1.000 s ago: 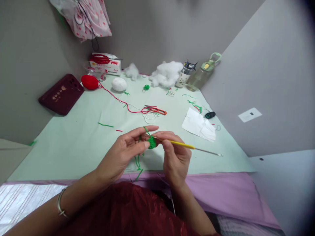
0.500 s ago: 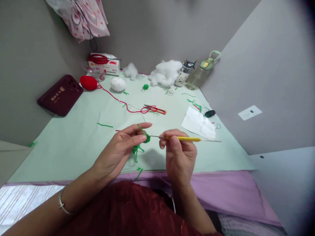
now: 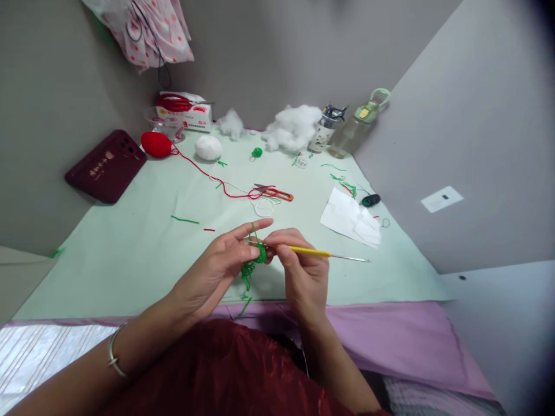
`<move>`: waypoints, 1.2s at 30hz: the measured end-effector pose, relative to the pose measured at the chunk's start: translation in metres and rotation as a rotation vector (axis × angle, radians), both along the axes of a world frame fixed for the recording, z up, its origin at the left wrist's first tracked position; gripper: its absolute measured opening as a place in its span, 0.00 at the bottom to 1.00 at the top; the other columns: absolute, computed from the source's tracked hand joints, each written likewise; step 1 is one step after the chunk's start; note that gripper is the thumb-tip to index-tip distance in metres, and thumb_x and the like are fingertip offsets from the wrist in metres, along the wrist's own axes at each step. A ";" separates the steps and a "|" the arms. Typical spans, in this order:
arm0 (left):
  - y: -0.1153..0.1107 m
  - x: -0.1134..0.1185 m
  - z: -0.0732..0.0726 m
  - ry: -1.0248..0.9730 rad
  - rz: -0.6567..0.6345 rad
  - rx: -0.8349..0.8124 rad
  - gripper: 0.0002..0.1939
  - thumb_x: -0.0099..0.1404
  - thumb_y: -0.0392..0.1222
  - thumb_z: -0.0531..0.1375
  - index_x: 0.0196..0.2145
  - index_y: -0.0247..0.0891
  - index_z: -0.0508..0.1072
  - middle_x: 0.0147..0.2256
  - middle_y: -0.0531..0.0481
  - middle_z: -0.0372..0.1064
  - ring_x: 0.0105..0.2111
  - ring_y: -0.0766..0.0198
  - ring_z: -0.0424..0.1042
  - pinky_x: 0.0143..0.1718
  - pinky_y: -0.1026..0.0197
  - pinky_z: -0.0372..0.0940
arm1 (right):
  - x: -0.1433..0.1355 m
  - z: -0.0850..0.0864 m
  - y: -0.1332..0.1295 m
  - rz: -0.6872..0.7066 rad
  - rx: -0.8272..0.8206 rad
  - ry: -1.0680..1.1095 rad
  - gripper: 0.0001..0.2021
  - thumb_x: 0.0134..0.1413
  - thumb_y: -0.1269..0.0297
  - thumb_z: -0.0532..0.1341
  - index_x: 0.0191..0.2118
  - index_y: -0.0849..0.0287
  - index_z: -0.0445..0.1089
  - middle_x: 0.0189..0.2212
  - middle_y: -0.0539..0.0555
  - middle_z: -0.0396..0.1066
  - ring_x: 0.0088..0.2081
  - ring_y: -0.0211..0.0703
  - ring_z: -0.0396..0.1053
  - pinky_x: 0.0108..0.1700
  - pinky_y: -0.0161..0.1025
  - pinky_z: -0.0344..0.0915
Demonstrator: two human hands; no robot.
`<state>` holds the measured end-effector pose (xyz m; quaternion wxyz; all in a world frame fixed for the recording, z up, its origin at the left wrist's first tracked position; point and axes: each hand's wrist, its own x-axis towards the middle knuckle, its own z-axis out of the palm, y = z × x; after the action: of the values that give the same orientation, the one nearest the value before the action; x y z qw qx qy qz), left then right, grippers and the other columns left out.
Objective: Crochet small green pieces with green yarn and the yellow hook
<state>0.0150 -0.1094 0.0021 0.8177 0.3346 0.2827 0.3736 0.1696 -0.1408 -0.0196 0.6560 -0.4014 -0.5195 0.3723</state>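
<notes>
tablecloth [image 3: 130,260]; fingers [image 3: 243,253] pinch seemingly nubbly crochet [image 3: 262,254]

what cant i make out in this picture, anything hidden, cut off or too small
All in the head view:
Green crochet piece: partly covered by the left hand; stitches too small to count.
Yellow crochet hook: part of its handle is hidden by the right hand.
White-and-red box: fine print too small to read.
Polka-dot cloth: top cut off by the upper edge.
</notes>
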 end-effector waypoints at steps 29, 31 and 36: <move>-0.003 -0.002 -0.002 0.140 0.063 0.162 0.20 0.61 0.40 0.73 0.52 0.47 0.82 0.38 0.51 0.78 0.40 0.63 0.73 0.46 0.62 0.65 | 0.000 0.001 -0.004 -0.049 0.049 -0.083 0.06 0.65 0.61 0.66 0.41 0.52 0.82 0.38 0.54 0.79 0.41 0.44 0.76 0.40 0.41 0.74; -0.003 -0.002 -0.002 0.140 0.064 0.163 0.20 0.61 0.41 0.73 0.52 0.46 0.82 0.38 0.50 0.78 0.40 0.62 0.73 0.46 0.61 0.66 | 0.001 0.000 -0.004 -0.063 0.029 -0.045 0.06 0.65 0.61 0.65 0.41 0.52 0.81 0.37 0.53 0.79 0.38 0.43 0.75 0.38 0.41 0.74; -0.002 -0.003 0.000 0.182 0.101 0.177 0.14 0.62 0.42 0.72 0.46 0.43 0.84 0.35 0.51 0.74 0.37 0.62 0.71 0.42 0.61 0.64 | 0.005 -0.001 -0.004 -0.087 -0.007 0.054 0.08 0.67 0.61 0.63 0.40 0.54 0.80 0.35 0.52 0.76 0.30 0.37 0.73 0.36 0.40 0.73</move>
<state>0.0121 -0.1117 0.0023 0.7361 0.4231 0.3381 0.4059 0.1743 -0.1445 -0.0210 0.6838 -0.4157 -0.4825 0.3561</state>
